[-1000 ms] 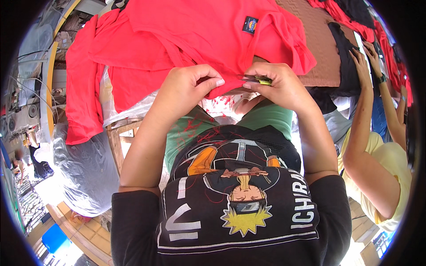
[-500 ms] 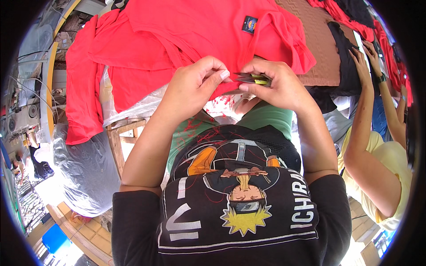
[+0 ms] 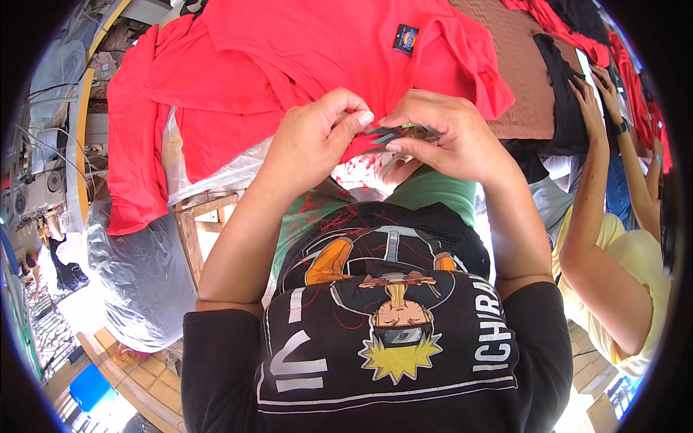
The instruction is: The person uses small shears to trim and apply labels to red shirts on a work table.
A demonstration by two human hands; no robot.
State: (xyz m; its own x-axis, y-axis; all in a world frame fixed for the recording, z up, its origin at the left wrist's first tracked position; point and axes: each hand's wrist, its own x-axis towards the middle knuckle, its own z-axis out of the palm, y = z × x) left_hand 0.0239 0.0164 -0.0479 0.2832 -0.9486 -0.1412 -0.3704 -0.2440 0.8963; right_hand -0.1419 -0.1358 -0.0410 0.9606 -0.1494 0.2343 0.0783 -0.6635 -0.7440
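A red long-sleeved garment point(image 3: 317, 54) lies spread in front of me, its near edge hanging toward my lap. Thumb and fingers of my left hand point(image 3: 314, 144) pinch together at that edge. What they grip looks like the red fabric's edge or a thread, too fine to make out. My right hand point(image 3: 451, 137) is closed around small thread snips point(image 3: 390, 136), with the blades apart and pointing at the left fingertips. A dark label point(image 3: 406, 39) shows near the collar of the garment.
A brown textured cover point(image 3: 520, 86) lies to the right, with black cloth point(image 3: 561, 90) on it under another person's hands point(image 3: 588, 101). Plastic-wrapped bundles point(image 3: 137, 281) stand at the left beside a wooden frame point(image 3: 189, 238). Red thread scraps point(image 3: 317, 206) lie on my lap.
The snips have moved slightly left, closer to my left fingertips, and their blades have spread. My left hand has barely moved.
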